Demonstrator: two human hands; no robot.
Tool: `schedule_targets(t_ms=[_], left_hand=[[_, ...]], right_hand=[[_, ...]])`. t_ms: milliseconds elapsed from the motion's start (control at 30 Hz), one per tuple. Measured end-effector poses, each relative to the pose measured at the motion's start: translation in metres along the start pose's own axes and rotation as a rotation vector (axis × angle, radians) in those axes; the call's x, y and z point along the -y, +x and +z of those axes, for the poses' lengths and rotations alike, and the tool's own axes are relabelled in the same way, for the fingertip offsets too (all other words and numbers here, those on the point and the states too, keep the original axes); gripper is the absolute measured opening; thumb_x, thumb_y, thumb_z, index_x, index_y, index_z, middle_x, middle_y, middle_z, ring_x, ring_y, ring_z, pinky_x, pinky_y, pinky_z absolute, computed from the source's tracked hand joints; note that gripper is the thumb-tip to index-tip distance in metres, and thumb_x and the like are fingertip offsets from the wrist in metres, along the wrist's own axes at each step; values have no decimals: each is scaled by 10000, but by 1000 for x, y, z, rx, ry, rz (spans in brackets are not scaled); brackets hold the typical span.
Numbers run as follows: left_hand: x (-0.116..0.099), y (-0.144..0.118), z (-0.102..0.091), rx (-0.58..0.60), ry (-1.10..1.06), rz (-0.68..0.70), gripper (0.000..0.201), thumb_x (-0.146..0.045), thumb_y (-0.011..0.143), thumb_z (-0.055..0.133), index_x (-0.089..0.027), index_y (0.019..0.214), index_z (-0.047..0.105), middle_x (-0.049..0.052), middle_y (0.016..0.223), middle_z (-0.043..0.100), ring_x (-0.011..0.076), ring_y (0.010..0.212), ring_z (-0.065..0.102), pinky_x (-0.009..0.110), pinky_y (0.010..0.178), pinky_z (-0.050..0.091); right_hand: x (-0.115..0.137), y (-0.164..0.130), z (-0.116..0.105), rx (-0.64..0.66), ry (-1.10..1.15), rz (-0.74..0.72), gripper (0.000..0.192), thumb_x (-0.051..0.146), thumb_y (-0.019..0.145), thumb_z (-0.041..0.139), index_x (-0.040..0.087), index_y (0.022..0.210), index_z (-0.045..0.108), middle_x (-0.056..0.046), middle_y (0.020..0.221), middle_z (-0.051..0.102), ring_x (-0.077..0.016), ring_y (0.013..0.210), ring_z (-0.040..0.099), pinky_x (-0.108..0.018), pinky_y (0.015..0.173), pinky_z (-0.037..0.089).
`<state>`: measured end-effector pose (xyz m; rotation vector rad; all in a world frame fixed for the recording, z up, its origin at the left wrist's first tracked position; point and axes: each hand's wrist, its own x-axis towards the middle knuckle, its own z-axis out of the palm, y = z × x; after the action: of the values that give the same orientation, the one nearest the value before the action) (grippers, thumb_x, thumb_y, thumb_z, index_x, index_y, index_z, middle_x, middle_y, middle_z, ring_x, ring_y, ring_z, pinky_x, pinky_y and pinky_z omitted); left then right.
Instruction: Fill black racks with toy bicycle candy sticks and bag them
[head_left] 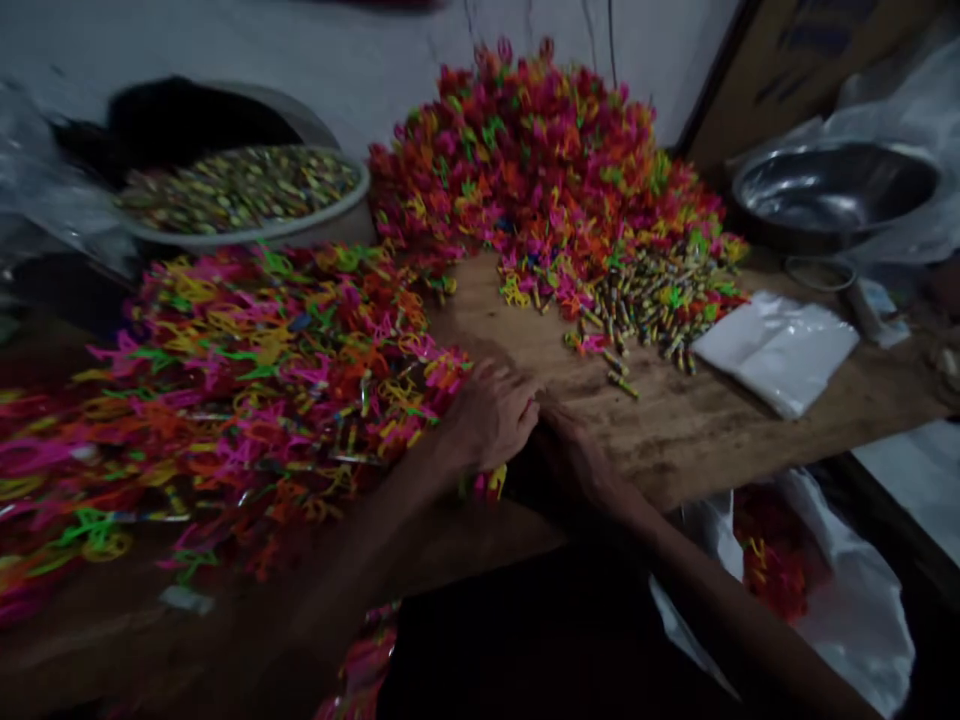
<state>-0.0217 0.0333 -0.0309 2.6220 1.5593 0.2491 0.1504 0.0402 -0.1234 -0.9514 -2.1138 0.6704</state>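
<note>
My left hand (496, 412) is over the wooden table, its fingers curled and closed. Whatever those fingers hold is hidden or too small to name. Close against it, my right hand (576, 452) lies in shadow with its fingers bent in towards the left fingertips; its grip is dim and partly blurred. Just beneath the left hand shows a small yellow and pink plastic piece (495, 484). Beside my left forearm spreads a pile of bright looped plastic pieces (300, 370) in pink, orange, yellow and green, with small printed tubes mixed in.
Against the wall rises a taller heap of coloured plastic pieces (540, 160), with printed tubes (637, 300) at its foot. A tub rim (360, 195) encloses more tubes. At right are white plastic sheets (784, 350), a metal bowl (836, 190) and, below, a white bag (855, 600).
</note>
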Motion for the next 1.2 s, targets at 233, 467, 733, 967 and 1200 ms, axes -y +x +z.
schedule_targets(t_ms=[233,467,733,967,1200], left_hand=[[1,-4,5,-77,-138,-64,231,-181,975,447,-166,1027,672,76,1018,716,270,1046,608,493,1044,398],[0,-4,10,-83,-170,-100,200,-150,949,456,-179,970,653,60,985,691,263,1019,593,517,1115,369],[0,-6,10,-96,-193,-99,179,-143,935,457,-187,957,629,58,967,678,266,1005,593,551,1157,346],[1,-6,13,-142,-168,-68,197,-155,957,449,-172,988,643,66,1012,692,263,1053,590,526,1177,321],[0,-5,11,-103,-162,-74,220,-156,961,434,-169,981,652,66,984,691,264,1032,595,526,1146,332]], right_hand=[[-43,109,-34,-35,-484,135,253,254,976,471,185,954,714,-92,875,742,-213,757,663,-307,697,467],[-67,220,22,-28,-728,132,467,423,1010,493,66,1303,566,-268,1315,598,-374,1215,529,-481,1012,417],[-79,187,32,152,-698,23,334,280,1043,422,163,1230,673,-172,1305,612,-312,1232,475,-456,1041,392],[-78,150,-27,-42,-520,-71,356,285,1035,411,168,1186,711,-140,1179,697,-238,1057,620,-343,926,474],[-78,199,-9,55,-771,202,344,302,996,461,123,1130,722,-194,1156,728,-325,1149,628,-461,1043,446]])
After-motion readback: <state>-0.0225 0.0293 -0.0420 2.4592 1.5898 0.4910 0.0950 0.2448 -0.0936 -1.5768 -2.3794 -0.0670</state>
